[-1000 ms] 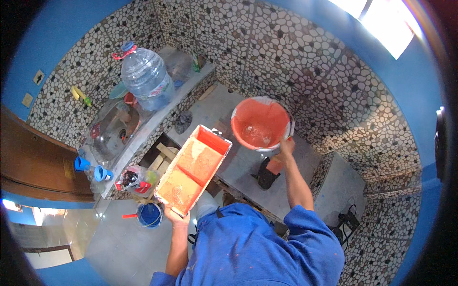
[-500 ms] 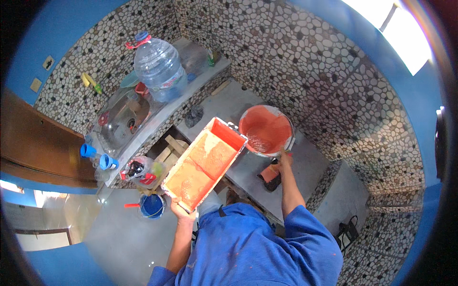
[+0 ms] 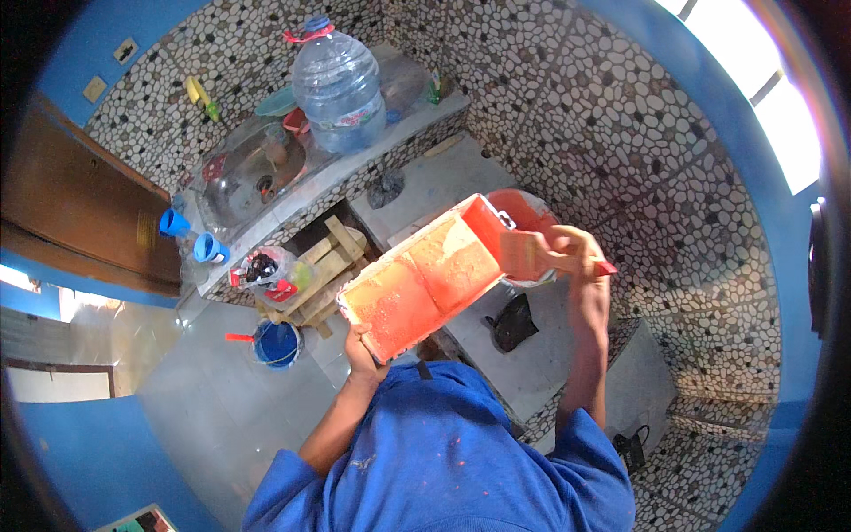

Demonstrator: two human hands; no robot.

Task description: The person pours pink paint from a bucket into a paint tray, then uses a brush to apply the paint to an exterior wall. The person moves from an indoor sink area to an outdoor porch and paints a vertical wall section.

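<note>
Paint tray [image 3: 424,282], oblong, smeared, flat brush [image 3: 529,255], round bucket [image 3: 530,207]

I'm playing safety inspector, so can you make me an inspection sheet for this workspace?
Surface: grey slab with a dark crumpled thing on it.
Work things: orange-smeared tray; brush at its far end; orange-coated bucket partly hidden by the tray.
Clutter: big clear bottle beside the sink; blue bucket on the floor.
Hands: left hand grips the tray's near end; right hand holds the brush.
Cables: black item at lower right has a loop; can't tell if it's a cable.
Surroundings: pebble-patterned wall, brown door.
</note>
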